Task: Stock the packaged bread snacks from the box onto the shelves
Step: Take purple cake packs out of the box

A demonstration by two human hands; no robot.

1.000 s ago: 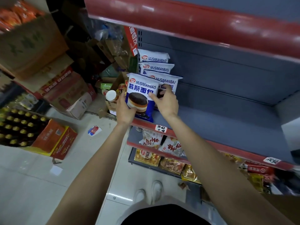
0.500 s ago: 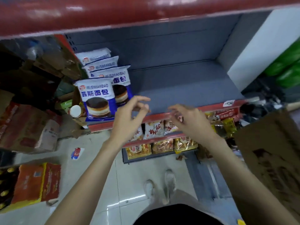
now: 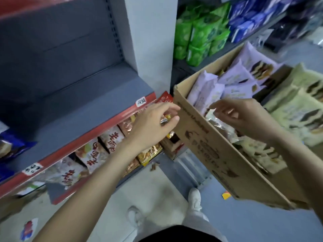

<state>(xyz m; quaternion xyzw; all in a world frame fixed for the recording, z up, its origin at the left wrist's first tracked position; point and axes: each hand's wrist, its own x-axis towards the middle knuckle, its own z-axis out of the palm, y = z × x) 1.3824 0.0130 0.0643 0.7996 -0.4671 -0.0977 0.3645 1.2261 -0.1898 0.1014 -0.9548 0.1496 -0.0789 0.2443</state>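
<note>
An open cardboard box (image 3: 209, 147) stands at the right, filled with pale purple bread packets (image 3: 208, 88) and clear-wrapped ones (image 3: 220, 124). My right hand (image 3: 243, 114) hovers over the box's near corner, fingers loosely curled and holding nothing. My left hand (image 3: 153, 124) is just left of the box wall, in front of the shelf's red edge, also with nothing in it. The grey shelf (image 3: 83, 105) is mostly bare. A blue bread packet (image 3: 12, 145) shows at its far left edge.
Below the grey shelf a lower shelf holds red-and-white snack packets (image 3: 94, 154). A white pillar (image 3: 150, 41) separates it from shelves of green packs (image 3: 201, 34) and blue packs (image 3: 250, 18). A second box of cream packets (image 3: 297, 110) sits at right. My shoes (image 3: 194, 199) stand on the tiled floor.
My view has swung right from the stocked blue packets to the box. Both hands let go of the packet on the shelf and moved right, the right one reaching over the box.
</note>
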